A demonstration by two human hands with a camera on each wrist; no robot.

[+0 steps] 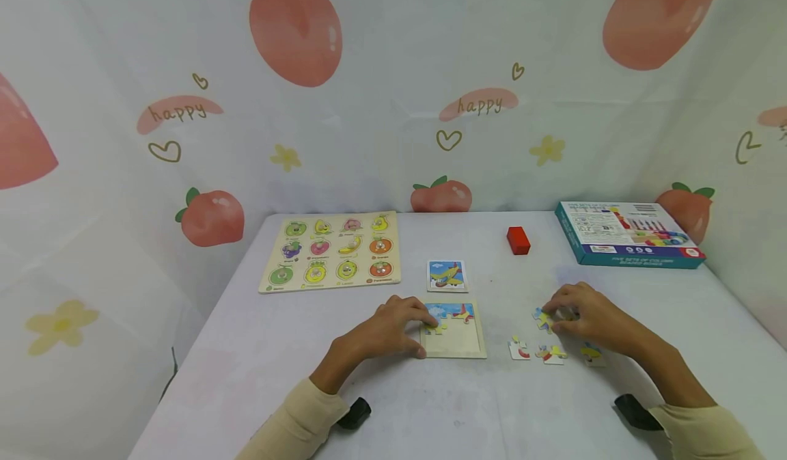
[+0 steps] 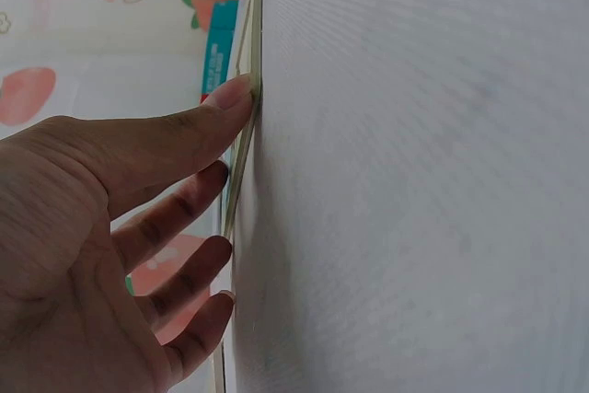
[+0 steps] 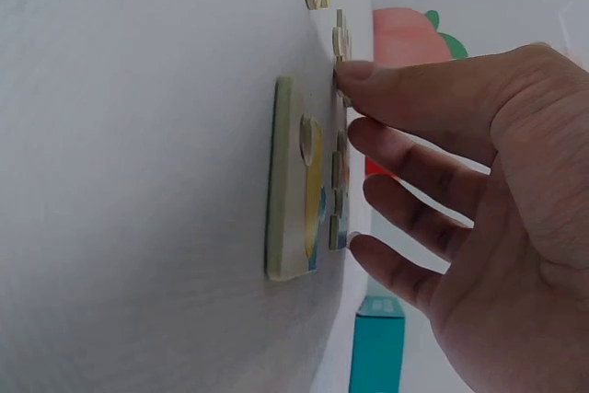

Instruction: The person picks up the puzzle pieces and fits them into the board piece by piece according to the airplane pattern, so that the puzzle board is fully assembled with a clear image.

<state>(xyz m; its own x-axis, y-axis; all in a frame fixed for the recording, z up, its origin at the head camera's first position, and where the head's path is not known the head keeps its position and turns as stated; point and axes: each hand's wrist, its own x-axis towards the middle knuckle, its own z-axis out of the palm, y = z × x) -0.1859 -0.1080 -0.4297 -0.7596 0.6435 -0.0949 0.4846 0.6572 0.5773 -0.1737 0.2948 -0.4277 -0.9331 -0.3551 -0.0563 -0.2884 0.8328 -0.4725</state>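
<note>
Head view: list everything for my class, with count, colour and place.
Fruit board: 1, cream, back left
Airplane card: 1, blue and yellow, behind tray
Puzzle tray: 1, pale wood, centre
Fitted puzzle pieces: count unclear, multicoloured, in tray
Loose puzzle pieces: 4 visible, multicoloured, right of tray
Block: 1, red, beyond loose pieces
Box: 1, teal and white, back right
Table: 1, white, beneath these
Backdrop: 1, white with peaches, behind table
Wrist devices: 2, black, near wrists
Sleeves: 2, beige, forearms
Left hand: 1, on tray
Right hand: 1, at loose piece
</note>
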